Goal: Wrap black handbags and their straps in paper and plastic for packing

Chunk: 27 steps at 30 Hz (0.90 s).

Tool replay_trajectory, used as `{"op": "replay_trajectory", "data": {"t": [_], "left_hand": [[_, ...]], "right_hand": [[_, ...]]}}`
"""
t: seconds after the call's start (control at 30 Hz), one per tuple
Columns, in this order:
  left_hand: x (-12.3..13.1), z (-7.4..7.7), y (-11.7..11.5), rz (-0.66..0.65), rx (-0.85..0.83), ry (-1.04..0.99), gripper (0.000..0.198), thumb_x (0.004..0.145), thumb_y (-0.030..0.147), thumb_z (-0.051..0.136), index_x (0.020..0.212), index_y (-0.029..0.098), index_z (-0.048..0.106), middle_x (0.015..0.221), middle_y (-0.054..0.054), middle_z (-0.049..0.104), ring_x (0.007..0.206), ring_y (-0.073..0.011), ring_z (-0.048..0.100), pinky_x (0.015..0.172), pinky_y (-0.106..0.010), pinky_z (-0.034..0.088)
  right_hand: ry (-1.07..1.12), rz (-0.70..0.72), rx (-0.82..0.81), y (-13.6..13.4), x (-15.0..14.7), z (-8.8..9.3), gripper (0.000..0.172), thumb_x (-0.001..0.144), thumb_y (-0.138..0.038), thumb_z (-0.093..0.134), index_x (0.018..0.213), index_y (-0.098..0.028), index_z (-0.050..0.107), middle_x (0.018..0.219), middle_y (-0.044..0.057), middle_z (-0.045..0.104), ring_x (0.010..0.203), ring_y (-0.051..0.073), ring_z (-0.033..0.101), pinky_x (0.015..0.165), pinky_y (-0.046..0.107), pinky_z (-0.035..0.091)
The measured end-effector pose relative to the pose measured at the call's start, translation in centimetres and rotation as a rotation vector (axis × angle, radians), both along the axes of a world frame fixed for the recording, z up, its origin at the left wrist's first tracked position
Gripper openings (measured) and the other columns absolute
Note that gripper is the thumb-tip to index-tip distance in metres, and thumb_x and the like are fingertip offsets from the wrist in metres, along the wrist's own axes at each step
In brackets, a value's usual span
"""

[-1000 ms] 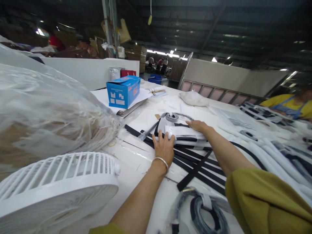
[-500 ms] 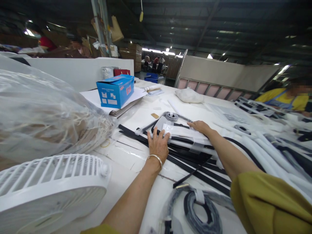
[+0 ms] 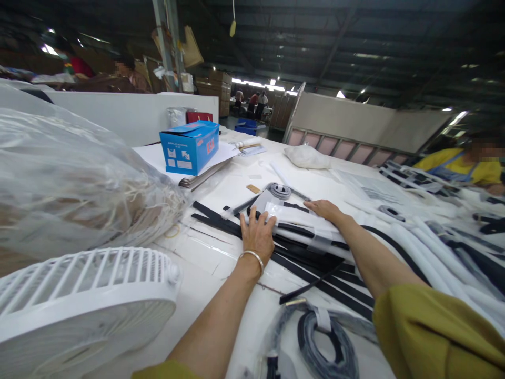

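On the white table (image 3: 221, 263) lies a long bundle of black and white strips (image 3: 303, 231), wrapped partly in clear plastic. My left hand (image 3: 257, 235) grips its near end, fingers curled over the edge; a metal bangle is on that wrist. My right hand (image 3: 325, 209) lies flat on top of the bundle a little farther back, fingers stretched out. More loose black strips (image 3: 327, 279) run under the bundle toward the right. A grey roll of tape (image 3: 278, 190) sits just behind the bundle.
A white fan grille (image 3: 79, 295) fills the near left, with a large clear bag (image 3: 71, 179) of pale material behind it. A blue box (image 3: 189, 147) rests on papers. A bagged coil of cord (image 3: 323, 342) lies near me. A person in yellow (image 3: 465, 168) works at the right.
The bundle has slid slightly toward me and to the left with both hands on it. The loose black strip in front has shifted. My view has swung a little.
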<state>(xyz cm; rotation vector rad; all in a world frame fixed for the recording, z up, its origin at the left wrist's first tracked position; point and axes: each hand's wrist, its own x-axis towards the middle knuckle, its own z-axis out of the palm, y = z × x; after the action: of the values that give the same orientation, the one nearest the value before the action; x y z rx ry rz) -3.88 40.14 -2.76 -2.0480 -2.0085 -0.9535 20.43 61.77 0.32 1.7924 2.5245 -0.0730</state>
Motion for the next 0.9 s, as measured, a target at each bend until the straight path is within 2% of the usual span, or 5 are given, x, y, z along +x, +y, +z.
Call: {"op": "replay_trajectory", "data": {"t": [0.2, 0.3, 0.6, 0.8, 0.9], "left_hand": [[-0.1, 0.0, 0.0, -0.004, -0.004, -0.003, 0.049, 0.081, 0.009, 0.051, 0.124, 0.031, 0.058, 0.137, -0.001, 0.057, 0.143, -0.0342, 0.026, 0.116, -0.067, 0.013], [-0.1, 0.0, 0.0, -0.003, -0.013, -0.008, 0.049, 0.081, 0.009, 0.052, 0.124, 0.031, 0.058, 0.136, -0.001, 0.057, 0.143, -0.0334, 0.026, 0.116, -0.067, 0.012], [0.1, 0.2, -0.1, -0.016, -0.032, -0.007, 0.051, 0.081, 0.008, 0.050, 0.126, 0.031, 0.057, 0.138, -0.001, 0.056, 0.144, -0.0316, 0.025, 0.117, -0.065, 0.012], [0.1, 0.3, -0.1, -0.013, -0.038, -0.012, 0.050, 0.081, 0.007, 0.050, 0.125, 0.031, 0.057, 0.137, 0.000, 0.056, 0.143, -0.0311, 0.025, 0.117, -0.065, 0.011], [0.1, 0.3, 0.0, -0.012, -0.039, -0.009, 0.050, 0.081, 0.007, 0.049, 0.124, 0.031, 0.057, 0.137, 0.000, 0.057, 0.143, -0.0315, 0.026, 0.117, -0.066, 0.012]], "right_hand": [[0.069, -0.017, -0.076, 0.1, 0.5, 0.5, 0.050, 0.094, -0.057, 0.041, 0.117, -0.024, 0.071, 0.122, 0.006, 0.070, 0.117, 0.029, 0.061, 0.103, 0.037, 0.043], [0.115, -0.021, -0.096, -0.2, 1.4, 1.1, 0.052, 0.093, -0.059, 0.042, 0.121, -0.025, 0.070, 0.123, 0.004, 0.069, 0.116, 0.027, 0.062, 0.102, 0.035, 0.044], [0.177, -0.095, -0.112, -0.1, 1.4, 0.3, 0.055, 0.090, -0.062, 0.046, 0.106, -0.018, 0.075, 0.115, 0.013, 0.071, 0.114, 0.034, 0.061, 0.102, 0.044, 0.042], [0.305, -0.090, -0.193, -1.3, 2.5, 0.5, 0.052, 0.092, -0.058, 0.045, 0.124, -0.023, 0.067, 0.117, 0.003, 0.072, 0.104, 0.023, 0.066, 0.092, 0.030, 0.050], [0.309, -0.110, -0.202, -1.4, 2.6, 0.3, 0.050, 0.091, -0.056, 0.047, 0.118, -0.022, 0.071, 0.109, 0.003, 0.074, 0.099, 0.023, 0.068, 0.087, 0.029, 0.052]]}}
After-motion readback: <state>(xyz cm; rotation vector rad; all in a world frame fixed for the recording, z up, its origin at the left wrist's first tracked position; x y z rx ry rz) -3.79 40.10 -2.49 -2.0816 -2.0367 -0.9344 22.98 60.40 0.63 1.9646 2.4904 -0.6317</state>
